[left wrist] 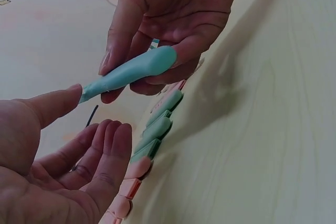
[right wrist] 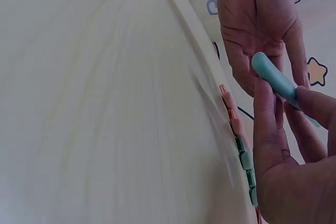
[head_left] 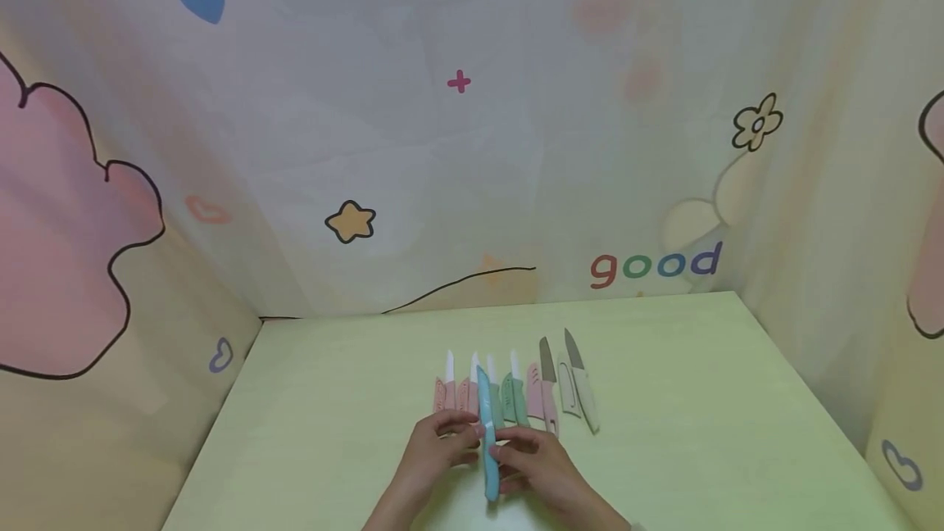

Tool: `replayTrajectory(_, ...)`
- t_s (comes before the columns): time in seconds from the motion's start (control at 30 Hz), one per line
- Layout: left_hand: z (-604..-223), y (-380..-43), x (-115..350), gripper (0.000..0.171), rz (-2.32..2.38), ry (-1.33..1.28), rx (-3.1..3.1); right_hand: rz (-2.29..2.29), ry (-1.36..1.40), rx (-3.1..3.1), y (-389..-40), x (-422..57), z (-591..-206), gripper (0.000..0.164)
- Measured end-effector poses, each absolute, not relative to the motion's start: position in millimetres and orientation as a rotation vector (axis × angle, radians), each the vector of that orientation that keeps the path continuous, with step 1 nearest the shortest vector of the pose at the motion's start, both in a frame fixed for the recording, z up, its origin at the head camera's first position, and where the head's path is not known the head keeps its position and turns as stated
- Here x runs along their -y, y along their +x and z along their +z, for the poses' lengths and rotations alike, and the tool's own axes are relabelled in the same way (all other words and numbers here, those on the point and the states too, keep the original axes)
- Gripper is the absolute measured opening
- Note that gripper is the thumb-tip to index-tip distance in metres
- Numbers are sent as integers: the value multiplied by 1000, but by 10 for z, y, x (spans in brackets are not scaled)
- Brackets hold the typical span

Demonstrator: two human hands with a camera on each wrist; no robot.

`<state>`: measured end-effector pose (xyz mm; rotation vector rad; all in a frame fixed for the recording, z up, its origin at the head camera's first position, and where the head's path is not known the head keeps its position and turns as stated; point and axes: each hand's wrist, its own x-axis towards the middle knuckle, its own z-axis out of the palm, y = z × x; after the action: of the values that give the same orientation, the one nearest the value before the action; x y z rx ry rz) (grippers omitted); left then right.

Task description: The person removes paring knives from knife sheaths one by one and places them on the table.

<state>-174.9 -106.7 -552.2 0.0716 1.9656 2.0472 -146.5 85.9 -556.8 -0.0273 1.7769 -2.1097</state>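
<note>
A light blue knife point(head_left: 489, 457), its blade inside a blue sheath point(head_left: 483, 392), is held up lengthwise between both hands. My right hand point(head_left: 542, 465) pinches the handle between thumb and fingers. At the sheath side, my left hand point(head_left: 441, 447) grips near the middle, its thumb point(left wrist: 60, 103) against the sheath. The left wrist view shows the other left fingers point(left wrist: 113, 145) curved below, apart from the knife. In the right wrist view the rounded handle end point(right wrist: 261, 61) points toward the camera, with the right fingers beneath it.
Behind the hands, knives lie in a row beside their sheaths: pink ones with white blades point(head_left: 450, 367), green ones point(head_left: 519, 400), a larger pink knife point(head_left: 548, 375) and a whitish knife point(head_left: 583, 388) with grey blades. Printed curtains point(head_left: 457, 187) surround the pale table point(head_left: 332, 400).
</note>
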Motion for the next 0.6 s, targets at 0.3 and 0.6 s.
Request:
replayTrajectory(0.3,-5478,-1845,953,35,2117,106,-1929,-2059,-18,-1816,-1369,-938,-5610,36)
replayTrajectory(0.6,-5468,-1882,739,25,2167,92,-1909,-2026,-25,-1851,-1279,-1026,-5588,37)
